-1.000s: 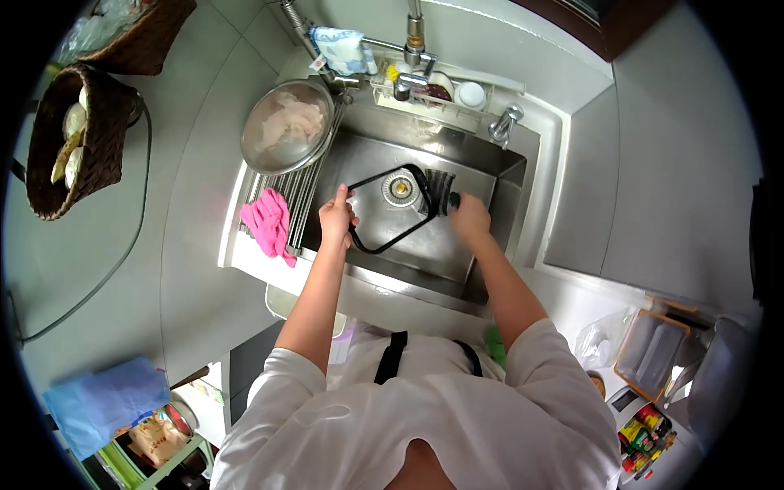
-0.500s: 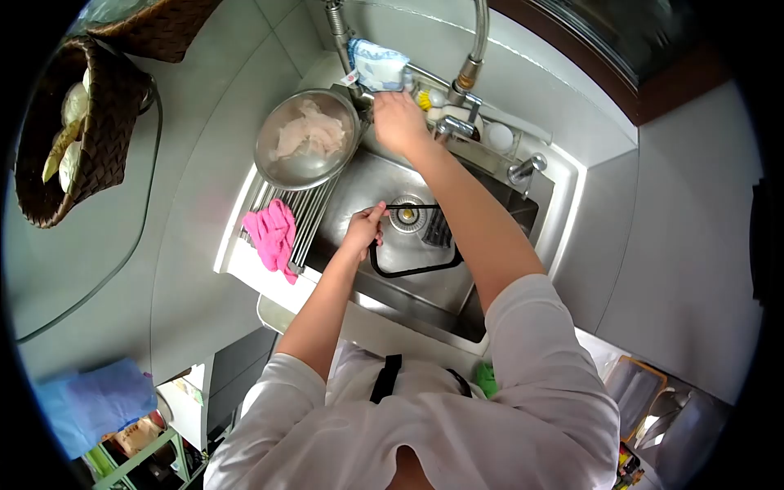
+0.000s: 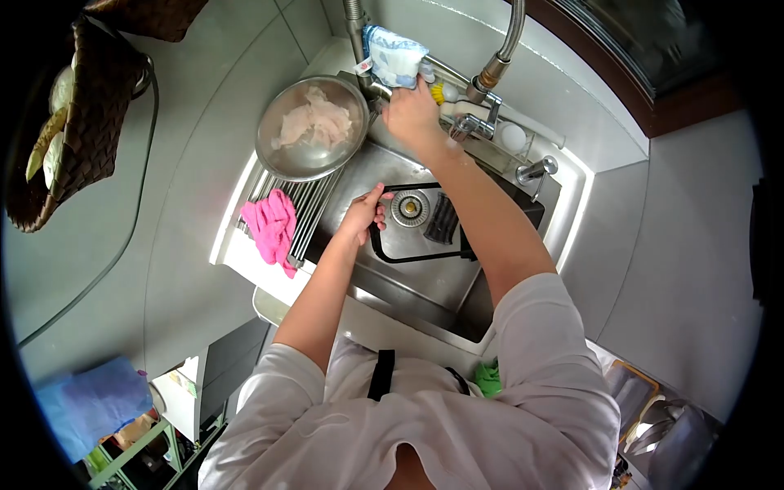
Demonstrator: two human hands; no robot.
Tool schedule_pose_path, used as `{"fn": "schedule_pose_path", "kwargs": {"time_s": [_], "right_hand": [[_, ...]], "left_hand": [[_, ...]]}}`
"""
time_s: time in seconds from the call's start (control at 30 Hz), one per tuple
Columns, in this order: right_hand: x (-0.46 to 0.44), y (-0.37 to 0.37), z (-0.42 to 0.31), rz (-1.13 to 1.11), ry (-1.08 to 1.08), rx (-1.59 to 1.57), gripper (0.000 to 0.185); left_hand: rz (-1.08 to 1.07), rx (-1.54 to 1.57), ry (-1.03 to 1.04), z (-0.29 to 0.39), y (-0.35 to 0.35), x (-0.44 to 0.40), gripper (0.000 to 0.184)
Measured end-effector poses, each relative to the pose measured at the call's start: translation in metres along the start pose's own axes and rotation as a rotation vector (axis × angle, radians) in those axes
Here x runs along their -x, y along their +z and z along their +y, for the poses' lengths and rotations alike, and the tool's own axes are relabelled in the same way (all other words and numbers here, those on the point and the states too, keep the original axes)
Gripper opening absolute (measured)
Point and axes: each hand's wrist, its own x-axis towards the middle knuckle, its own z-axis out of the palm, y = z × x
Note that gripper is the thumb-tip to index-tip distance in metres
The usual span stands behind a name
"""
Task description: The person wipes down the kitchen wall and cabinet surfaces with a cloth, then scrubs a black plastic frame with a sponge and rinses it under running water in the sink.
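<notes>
Over the steel sink (image 3: 408,282), my left hand (image 3: 363,215) grips the left side of a black rectangular frame (image 3: 420,260). The frame surrounds the round drain (image 3: 410,208) as seen from above, with a dark ribbed piece (image 3: 442,219) inside its outline. My right hand (image 3: 411,117) is at the back of the sink, just below a blue and white cloth (image 3: 394,55) and beside the faucet (image 3: 475,124). Its fingertips are partly hidden, and I cannot make out whether they hold anything.
A metal bowl with pale food (image 3: 312,128) rests at the sink's left, above a pink cloth (image 3: 271,229) on the drying rack (image 3: 314,204). A soap dispenser (image 3: 536,170) stands on the right rim. A woven basket (image 3: 94,114) is at far left.
My right hand has left the right side of the frame and the dark green item there, and reached to the back beside the hanging cloth. My left hand still holds the frame. The view has shifted.
</notes>
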Motion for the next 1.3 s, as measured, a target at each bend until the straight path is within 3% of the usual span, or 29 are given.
{"fn": "schedule_pose_path", "kwargs": {"time_s": [0.07, 0.17, 0.27, 0.37, 0.47, 0.57, 0.67, 0.77, 0.9, 1.1, 1.3], "right_hand": [[0.018, 0.005, -0.003, 0.305, 0.012, -0.151, 0.027], [0.055, -0.019, 0.000, 0.282, 0.025, -0.785, 0.027], [0.100, -0.044, 0.005, -0.175, 0.640, -1.507, 0.026], [0.122, -0.044, 0.019, -0.210, 0.908, -1.881, 0.029], [0.139, -0.030, 0.029, -0.225, 1.000, -1.933, 0.026], [0.164, -0.027, 0.044, -0.384, 0.619, -1.174, 0.029], [0.195, -0.043, 0.053, -0.284, 0.354, -0.450, 0.035], [0.217, -0.062, 0.067, -0.387, 0.535, -0.504, 0.042], [0.224, -0.082, 0.079, -0.574, 0.568, -0.518, 0.043], [0.228, -0.083, 0.074, -0.533, 0.610, -0.459, 0.042], [0.225, -0.087, 0.061, -0.474, 0.794, -0.406, 0.042]], "left_hand": [[-0.011, 0.067, -0.024, -0.001, 0.001, -0.003, 0.039], [-0.008, 0.097, -0.072, 0.002, 0.007, -0.003, 0.038], [-0.032, 0.115, -0.077, 0.002, 0.008, -0.011, 0.037], [-0.029, 0.053, -0.065, 0.010, 0.015, -0.016, 0.038], [-0.035, -0.022, -0.057, 0.018, 0.028, -0.015, 0.039], [-0.094, -0.104, -0.050, 0.023, 0.042, -0.015, 0.040], [-0.182, -0.163, -0.069, 0.029, 0.060, -0.018, 0.040], [-0.230, -0.200, -0.130, 0.039, 0.076, -0.025, 0.039], [-0.244, -0.385, -0.105, 0.047, 0.091, -0.036, 0.039], [-0.187, -0.283, 0.022, 0.049, 0.089, -0.044, 0.031], [-0.233, -0.381, 0.038, 0.055, 0.075, -0.054, 0.024]]}}
